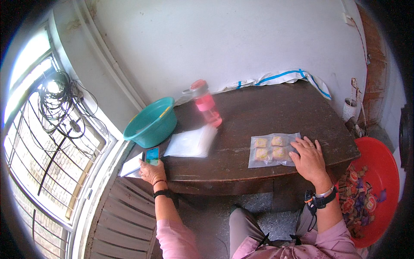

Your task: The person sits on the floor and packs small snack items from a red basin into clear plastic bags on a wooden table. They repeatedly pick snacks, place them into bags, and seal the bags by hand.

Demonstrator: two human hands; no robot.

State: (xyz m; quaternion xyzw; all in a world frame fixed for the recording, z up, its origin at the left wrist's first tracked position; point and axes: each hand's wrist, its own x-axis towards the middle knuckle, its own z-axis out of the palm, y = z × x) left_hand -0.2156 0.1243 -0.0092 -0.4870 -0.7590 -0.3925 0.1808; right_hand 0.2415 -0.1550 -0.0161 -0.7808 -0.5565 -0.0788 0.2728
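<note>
My left hand [152, 171] is at the table's left front corner, its fingers around the lower part of a smartphone [152, 156] with a lit screen. Beside it, under the fingertips' side, lies a white booklet or stack of paper [132, 165]. On the right, my right hand [309, 157] rests with spread fingers on the right edge of a clear plastic bag [254, 163]. Inside that bag are several small wrapped square pieces [277, 153], set in two rows. A stack of translucent plastic bags [189, 142] lies between my hands, nearer the left one.
Behind the stack, a pink water bottle [207, 105] stands near a teal plastic basin [152, 124] on the dark wooden table [275, 106]. A red tub [381, 155] of small wrapped items is at the right. Coiled cables [56, 103] hang by the barred window.
</note>
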